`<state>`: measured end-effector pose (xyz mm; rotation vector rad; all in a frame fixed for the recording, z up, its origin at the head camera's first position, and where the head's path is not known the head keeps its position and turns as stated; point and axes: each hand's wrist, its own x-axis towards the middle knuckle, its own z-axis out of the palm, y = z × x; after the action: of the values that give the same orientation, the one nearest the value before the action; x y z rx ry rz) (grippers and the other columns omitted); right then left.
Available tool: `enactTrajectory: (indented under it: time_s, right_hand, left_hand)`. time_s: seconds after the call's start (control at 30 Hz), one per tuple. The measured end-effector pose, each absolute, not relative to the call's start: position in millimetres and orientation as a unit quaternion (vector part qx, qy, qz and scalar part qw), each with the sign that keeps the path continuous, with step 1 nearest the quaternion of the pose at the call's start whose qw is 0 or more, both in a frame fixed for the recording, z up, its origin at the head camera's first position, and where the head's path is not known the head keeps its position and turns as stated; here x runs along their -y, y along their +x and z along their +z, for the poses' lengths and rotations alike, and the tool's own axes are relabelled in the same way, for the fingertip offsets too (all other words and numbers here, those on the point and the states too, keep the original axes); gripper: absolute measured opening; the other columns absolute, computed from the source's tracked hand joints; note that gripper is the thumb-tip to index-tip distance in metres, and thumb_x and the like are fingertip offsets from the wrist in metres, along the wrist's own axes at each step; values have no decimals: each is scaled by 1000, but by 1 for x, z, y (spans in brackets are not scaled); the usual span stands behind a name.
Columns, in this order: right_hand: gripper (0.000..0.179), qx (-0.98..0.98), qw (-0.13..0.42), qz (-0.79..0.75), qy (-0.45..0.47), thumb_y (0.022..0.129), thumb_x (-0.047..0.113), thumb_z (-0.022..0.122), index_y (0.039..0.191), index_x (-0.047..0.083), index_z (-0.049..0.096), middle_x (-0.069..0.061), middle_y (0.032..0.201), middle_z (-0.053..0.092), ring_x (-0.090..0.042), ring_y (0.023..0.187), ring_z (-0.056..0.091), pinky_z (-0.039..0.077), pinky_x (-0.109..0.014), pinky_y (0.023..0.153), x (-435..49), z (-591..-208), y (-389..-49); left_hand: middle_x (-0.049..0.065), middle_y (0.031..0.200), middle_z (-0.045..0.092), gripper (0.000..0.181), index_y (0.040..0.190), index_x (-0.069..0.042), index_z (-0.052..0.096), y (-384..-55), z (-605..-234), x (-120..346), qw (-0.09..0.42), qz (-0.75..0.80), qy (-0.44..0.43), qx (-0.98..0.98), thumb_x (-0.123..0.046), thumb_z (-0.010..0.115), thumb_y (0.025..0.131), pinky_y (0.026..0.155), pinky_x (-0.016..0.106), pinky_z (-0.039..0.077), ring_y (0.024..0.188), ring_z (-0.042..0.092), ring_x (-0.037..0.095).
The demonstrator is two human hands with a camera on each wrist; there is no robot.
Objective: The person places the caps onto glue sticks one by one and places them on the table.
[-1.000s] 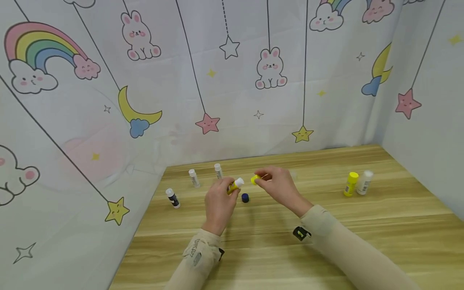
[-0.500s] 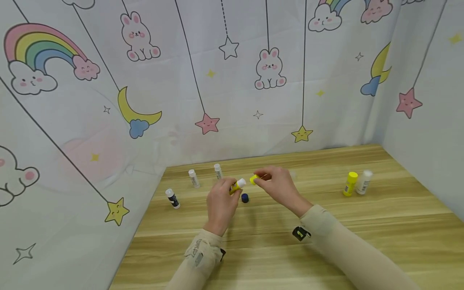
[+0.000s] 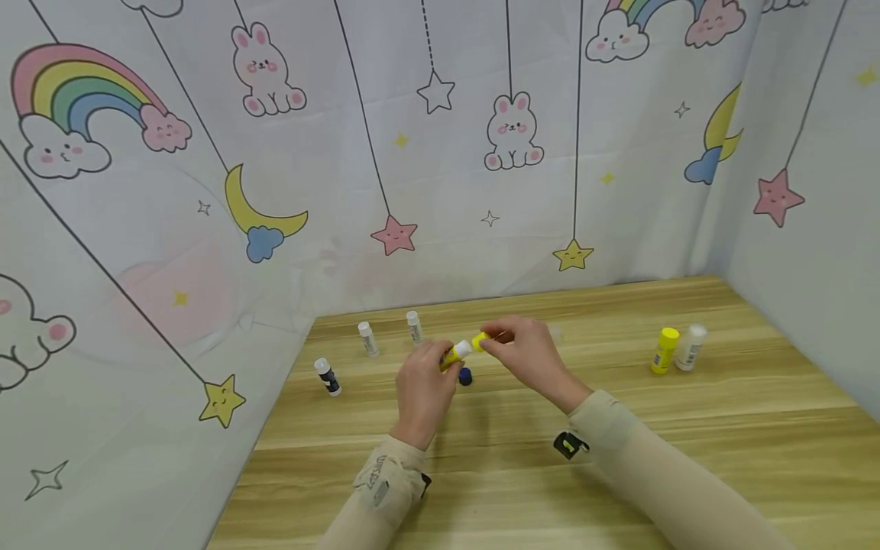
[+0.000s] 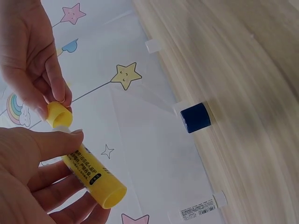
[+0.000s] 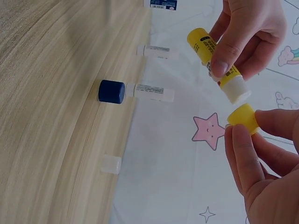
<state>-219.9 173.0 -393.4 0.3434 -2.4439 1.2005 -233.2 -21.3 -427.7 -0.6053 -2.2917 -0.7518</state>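
Note:
My left hand (image 3: 424, 393) grips a yellow glue stick (image 5: 204, 45) above the table, its uncapped white end (image 5: 236, 89) pointing toward my right hand. Between thumb and fingers, my right hand (image 3: 528, 353) pinches the yellow cap (image 5: 244, 118), hollow side facing the glue stick. Cap and white end are almost together; in the left wrist view the cap (image 4: 60, 115) overlaps the tip. Below them a dark blue cap (image 3: 465, 376) stands on the table.
On the left of the wooden table (image 3: 495, 489) stand a navy-and-white glue stick (image 3: 328, 376) and two white ones (image 3: 367, 339). A yellow glue stick (image 3: 664, 351) and a white one (image 3: 691, 347) stand at right. A small whitish cap (image 5: 111, 164) sits toward the back.
My left hand has moved slightly right with the glue stick, narrowing the gap to the yellow cap. My right hand has barely moved.

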Motion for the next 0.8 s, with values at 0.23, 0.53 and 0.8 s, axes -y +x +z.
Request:
enactTrajectory:
  time_s: [0.23, 0.53, 0.8]
  right_hand:
    - [21, 871, 192, 436, 119, 91, 18, 78, 110, 10, 77, 0, 101, 75, -15, 85, 70, 58, -32, 68, -171, -392, -219]
    - [21, 873, 190, 433, 116, 91, 21, 78, 110, 11, 77, 0, 101, 75, -14, 86, 70, 58, -30, 67, -170, -393, -219]
    - [22, 874, 196, 429, 119, 91, 21, 78, 110, 11, 77, 0, 101, 75, -15, 86, 70, 58, -31, 68, -170, -392, -219]
  left_hand:
    - [0, 90, 70, 24, 100, -10, 74, -233, -429, 19, 324, -283, -230, 873, -15, 87, 80, 65, 32, 56, 76, 66, 16]
    - [-1, 88, 69, 25, 99, -11, 75, -231, -430, 17, 323, -277, -234, 874, -16, 89, 79, 64, 31, 56, 76, 65, 14]
    - [-1, 88, 69, 26, 101, -11, 76, -230, -428, 15, 319, -268, -237, 878, -17, 88, 79, 65, 30, 55, 76, 64, 14]
